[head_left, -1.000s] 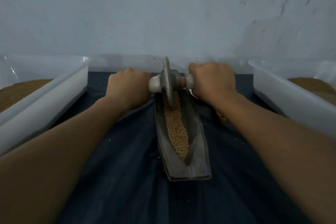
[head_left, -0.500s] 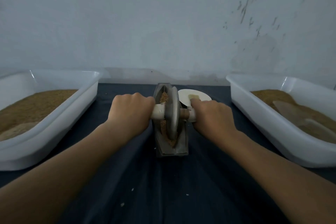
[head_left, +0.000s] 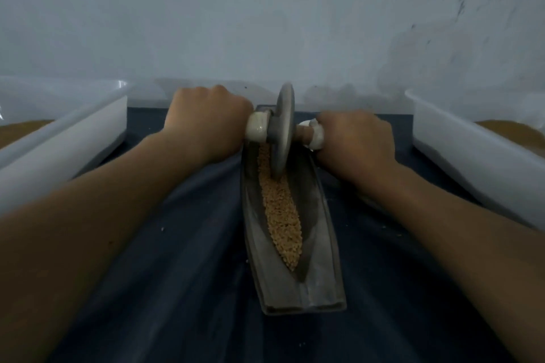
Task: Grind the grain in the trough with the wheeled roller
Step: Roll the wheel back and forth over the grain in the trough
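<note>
Trough [head_left: 322, 244] holds grain [head_left: 282, 215], wheeled roller [head_left: 285, 127] at its far end. Left hand [head_left: 206, 124] and right hand [head_left: 356, 141] grip its handles. Left tub [head_left: 73, 132] and right tub [head_left: 460, 153] flanking the trough hold brown meal [head_left: 510, 134].

A single wide-angle camera worn on the person's head faces forward and tilts down over the worktop [head_left: 177, 274]. It sits close in: the left forearm [head_left: 88, 215] and right forearm [head_left: 457, 230] run in from the lower corners. The trough [head_left: 318, 244] lies lengthwise at centre, pointing away. The wall [head_left: 265, 23] fills the upper part. The frame edges cut the left bin [head_left: 73, 132] and right bin [head_left: 472, 156].
</note>
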Action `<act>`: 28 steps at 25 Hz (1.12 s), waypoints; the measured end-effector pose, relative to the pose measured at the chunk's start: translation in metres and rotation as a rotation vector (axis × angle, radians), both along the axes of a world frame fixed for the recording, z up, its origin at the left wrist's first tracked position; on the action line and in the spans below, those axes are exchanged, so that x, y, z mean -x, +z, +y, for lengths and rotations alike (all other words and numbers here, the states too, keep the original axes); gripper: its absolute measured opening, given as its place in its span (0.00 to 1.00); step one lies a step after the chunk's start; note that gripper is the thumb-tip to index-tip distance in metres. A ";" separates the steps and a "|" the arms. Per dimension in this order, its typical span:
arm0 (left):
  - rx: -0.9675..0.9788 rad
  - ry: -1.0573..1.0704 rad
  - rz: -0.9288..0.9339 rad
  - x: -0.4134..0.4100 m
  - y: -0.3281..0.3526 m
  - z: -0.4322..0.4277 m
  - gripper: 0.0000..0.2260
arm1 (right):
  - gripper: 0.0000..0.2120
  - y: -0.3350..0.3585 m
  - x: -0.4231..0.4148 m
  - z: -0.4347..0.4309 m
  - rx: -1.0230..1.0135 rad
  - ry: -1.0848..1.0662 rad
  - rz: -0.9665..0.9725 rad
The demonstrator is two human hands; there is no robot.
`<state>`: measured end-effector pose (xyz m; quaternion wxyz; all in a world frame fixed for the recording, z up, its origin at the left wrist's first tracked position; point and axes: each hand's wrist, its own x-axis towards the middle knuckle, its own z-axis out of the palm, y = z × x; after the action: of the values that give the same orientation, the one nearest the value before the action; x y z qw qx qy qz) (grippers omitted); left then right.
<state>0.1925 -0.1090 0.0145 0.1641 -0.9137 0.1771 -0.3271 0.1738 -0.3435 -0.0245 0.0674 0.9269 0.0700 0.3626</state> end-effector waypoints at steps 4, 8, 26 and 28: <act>0.011 0.028 0.021 -0.011 0.000 -0.001 0.02 | 0.12 0.002 -0.017 -0.002 -0.039 0.044 -0.058; 0.083 0.024 0.061 0.012 -0.005 0.003 0.04 | 0.09 0.007 0.006 0.004 0.023 -0.012 -0.035; 0.044 0.031 -0.004 0.055 -0.022 0.011 0.11 | 0.17 0.011 0.052 0.008 0.094 -0.040 -0.070; 0.070 0.035 -0.003 0.031 -0.016 0.007 0.06 | 0.13 0.010 0.025 0.006 0.114 -0.034 -0.048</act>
<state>0.1619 -0.1018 -0.0020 0.1382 -0.9213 0.1492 -0.3316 0.1485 -0.3373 -0.0147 0.1279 0.9136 0.0731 0.3790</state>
